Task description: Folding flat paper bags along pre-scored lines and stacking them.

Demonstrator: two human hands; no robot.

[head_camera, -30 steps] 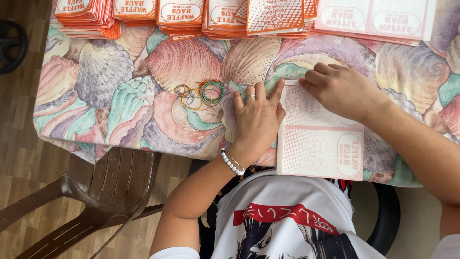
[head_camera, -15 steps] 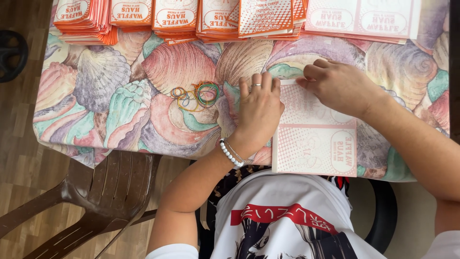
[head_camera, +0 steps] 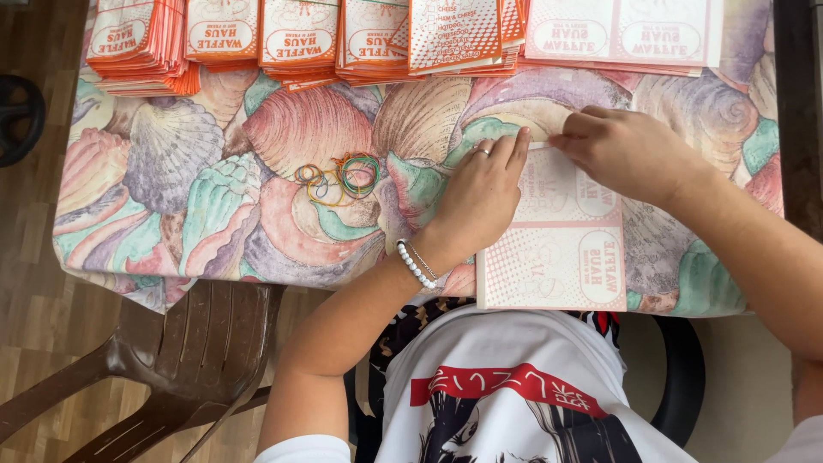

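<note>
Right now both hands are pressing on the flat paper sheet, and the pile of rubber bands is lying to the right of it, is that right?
Not quite. In the head view the left hand and right hand do press on the paper sheet, but the rubber bands lie to its left, on the shell-patterned tablecloth.

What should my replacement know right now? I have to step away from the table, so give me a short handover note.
Left hand: flat on the left side of the white paper sheet, pinning it.
Right hand: fingertips pressing the sheet's far edge.
The sheet lies on the shell-print tablecloth, hanging slightly past the near edge.
Done: folded orange-and-white stacks line the far edge.
Left: this sheet, plus flat sheets at far right. Rubber bands lie loose, unused.
</note>
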